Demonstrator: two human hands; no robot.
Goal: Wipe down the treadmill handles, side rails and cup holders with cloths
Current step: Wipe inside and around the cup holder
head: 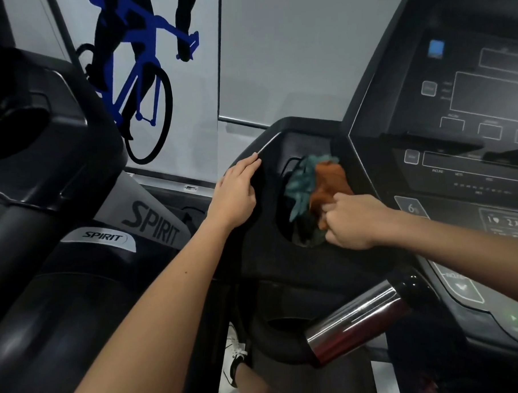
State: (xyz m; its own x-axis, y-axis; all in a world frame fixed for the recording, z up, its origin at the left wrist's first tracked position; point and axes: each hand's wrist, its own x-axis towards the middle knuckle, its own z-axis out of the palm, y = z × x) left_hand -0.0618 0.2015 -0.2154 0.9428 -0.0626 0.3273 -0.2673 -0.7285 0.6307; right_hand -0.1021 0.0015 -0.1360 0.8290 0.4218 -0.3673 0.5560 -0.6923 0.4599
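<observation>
As the view is read from its left edge, a neighbouring treadmill point(42, 146) is recorded first: black, with a round recess in its console wing and a silver badge point(105, 239) lettered SPIRIT lower down. Behind it, on the pale wall, a poster point(146, 82) of a cyclist on a blue bicycle is seen.

Left hand point(237, 194): laid flat on the outer left edge of the console wing point(285, 272) of the treadmill being cleaned. The fingers are held straight and pressed together along the rim, and nothing is gripped.

Shoe point(236, 357): dark, white-laced, seen far below the wing's left edge.

Cup holder point(279, 216): a deep round well sunk in the wing, between the two hands.

Teal cloth point(300, 179): shaggy and bunched, stuffed into the cup holder, its upper part standing above the far rim.

Orange cloth point(329, 178): bunched against the teal cloth's right side, touching it, at the cup holder's right rim.

Right hand point(349, 222): set at the near right rim of the cup holder. The fingers are curled tight and the lower end of the orange cloth is pinched in them. Whether the teal cloth is also caught cannot be told.

Handle point(355, 320): a chrome-sleeved bar, tilted, below the wing's near edge, touched by neither hand.

Console point(456, 113): a dark panel of unlit windows and keys, at the right edge.
</observation>
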